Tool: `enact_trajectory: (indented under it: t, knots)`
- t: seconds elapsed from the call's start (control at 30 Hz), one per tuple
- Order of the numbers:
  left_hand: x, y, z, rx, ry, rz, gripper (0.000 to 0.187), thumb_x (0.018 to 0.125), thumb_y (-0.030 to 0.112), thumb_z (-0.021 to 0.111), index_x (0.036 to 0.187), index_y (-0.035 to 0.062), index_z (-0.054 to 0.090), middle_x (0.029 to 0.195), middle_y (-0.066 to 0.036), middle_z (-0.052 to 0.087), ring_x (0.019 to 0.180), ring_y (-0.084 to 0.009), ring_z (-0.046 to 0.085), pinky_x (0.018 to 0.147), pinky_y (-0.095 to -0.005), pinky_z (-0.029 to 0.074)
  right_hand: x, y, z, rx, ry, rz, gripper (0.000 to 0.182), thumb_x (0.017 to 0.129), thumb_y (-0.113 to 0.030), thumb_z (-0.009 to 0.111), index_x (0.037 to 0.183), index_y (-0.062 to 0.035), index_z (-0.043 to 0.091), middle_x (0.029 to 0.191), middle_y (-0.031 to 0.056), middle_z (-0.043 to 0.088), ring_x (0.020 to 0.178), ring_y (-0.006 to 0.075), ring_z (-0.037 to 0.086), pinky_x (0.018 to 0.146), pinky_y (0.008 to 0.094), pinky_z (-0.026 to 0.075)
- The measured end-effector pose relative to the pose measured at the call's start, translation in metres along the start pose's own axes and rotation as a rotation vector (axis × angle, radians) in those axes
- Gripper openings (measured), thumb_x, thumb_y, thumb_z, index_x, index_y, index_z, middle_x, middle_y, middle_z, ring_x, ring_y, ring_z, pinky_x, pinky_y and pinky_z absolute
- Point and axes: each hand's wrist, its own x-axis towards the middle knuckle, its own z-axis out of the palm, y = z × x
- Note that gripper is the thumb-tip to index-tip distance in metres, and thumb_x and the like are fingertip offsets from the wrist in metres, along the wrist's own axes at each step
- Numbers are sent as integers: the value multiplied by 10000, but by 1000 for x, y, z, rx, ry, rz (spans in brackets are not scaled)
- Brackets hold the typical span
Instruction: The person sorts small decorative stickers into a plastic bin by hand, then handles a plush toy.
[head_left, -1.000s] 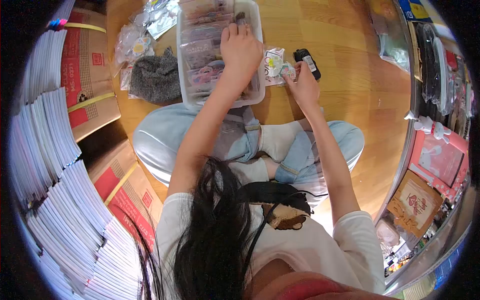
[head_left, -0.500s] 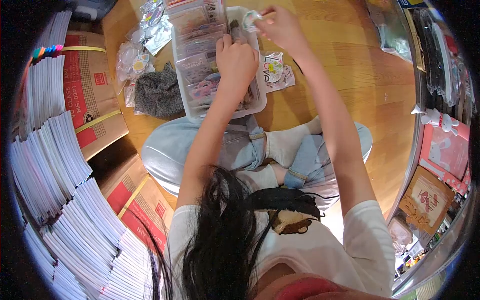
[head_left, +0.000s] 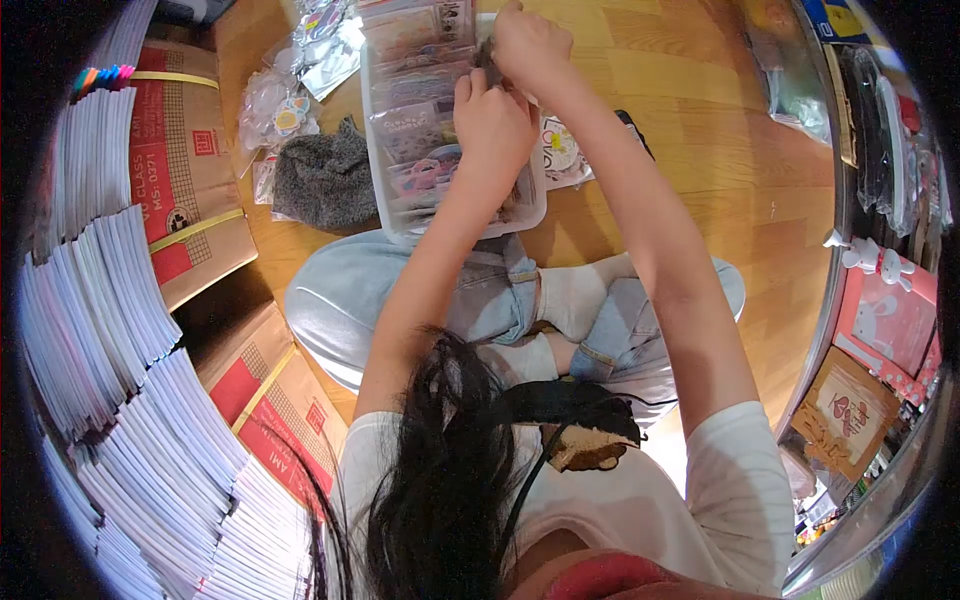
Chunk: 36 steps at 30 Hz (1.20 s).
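A white plastic bin (head_left: 392, 225) stands on the wooden floor, filled with rows of clear packets of stickers (head_left: 425, 178). Over its right half lies my left hand (head_left: 492, 122), fingers bent down among the packets; what they press or grip is hidden. My right hand (head_left: 530, 48) is at the bin's upper right edge, its fingers curled and pointing down into it, and anything in them is out of sight. Right of the bin, partly behind my right forearm, are loose sticker packets (head_left: 562, 150).
A grey knitted item (head_left: 325, 178) and clear packets (head_left: 275, 110) lie left of the bin. Cardboard boxes (head_left: 185, 190) and stacked booklets (head_left: 110, 320) line the left side. A shelf at right holds a pink bunny frame (head_left: 885, 315).
My right hand has moved left to the bin's edge, and the sticker piece it held is now out of sight. The camera view has shifted slightly, with the bin appearing further right.
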Motion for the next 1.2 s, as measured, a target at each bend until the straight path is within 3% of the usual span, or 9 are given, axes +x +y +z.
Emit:
enact_trajectory:
  t: [0.23,0.33,0.43,0.53,0.63,0.83,0.93,1.03,1.2]
  knots:
    - [1,1,-5,5,-3,4,187,709,211,610,704,35,669,659,-124,627,818,-286,563,816,-399,401,-4,-5,-16,-102,-103,-76,323,702,-140,622,988,5,582,916,144,665,836,297,659,671,423,501]
    - [0,2,-5,17,-34,1,195,710,217,604,717,34,672,659,-124,631,827,-289,562,835,-395,395,-2,-7,-12,-208,-11,-72,320,697,-228,662,945,-40,585,855,142,664,775,297,652,677,420,510]
    - [1,3,-4,20,-92,-25,208,705,225,604,698,32,682,670,-121,635,886,-280,534,857,-376,359,-5,0,-31,-224,-76,-235,250,756,-248,618,958,-106,655,1065,69,619,997,215,584,769,388,467]
    - [1,4,-6,29,-136,-48,209,698,229,605,657,42,689,675,-117,639,918,-273,521,869,-365,340,-12,10,-60,-134,-116,-478,218,777,-267,553,893,-117,661,1060,76,566,1065,262,470,897,380,347]
    - [1,5,-7,53,-128,-46,207,696,229,603,641,51,694,680,-116,642,919,-270,522,870,-363,339,-14,26,-53,-236,3,-735,230,774,-277,557,883,-99,656,1030,84,550,996,262,476,838,384,357]
    - [2,4,-7,42,-110,-35,245,715,237,574,625,40,689,637,-137,634,872,-278,550,862,-378,366,-11,23,-42,-489,-55,-747,273,770,-292,564,947,-110,666,1079,94,541,1036,249,462,870,383,346]
    - [1,3,-6,34,-87,-23,261,725,239,564,614,36,686,603,-143,624,838,-286,563,859,-387,381,-6,26,-16,-603,41,-836,197,760,-282,606,893,-169,698,1171,29,558,1115,184,481,891,361,387]
    - [0,1,-2,10,-47,-10,256,724,233,566,607,38,682,593,-138,618,812,-282,565,848,-383,389,-3,25,8,-586,134,-726,168,750,-271,601,838,-184,716,1208,9,527,1171,158,415,951,341,310]
    - [1,0,-6,-29,-20,16,248,736,222,564,626,26,670,620,-137,622,786,-279,571,819,-392,407,-4,19,-14,-498,53,-665,265,774,-297,577,954,-131,678,1151,81,537,1105,231,452,928,382,331]
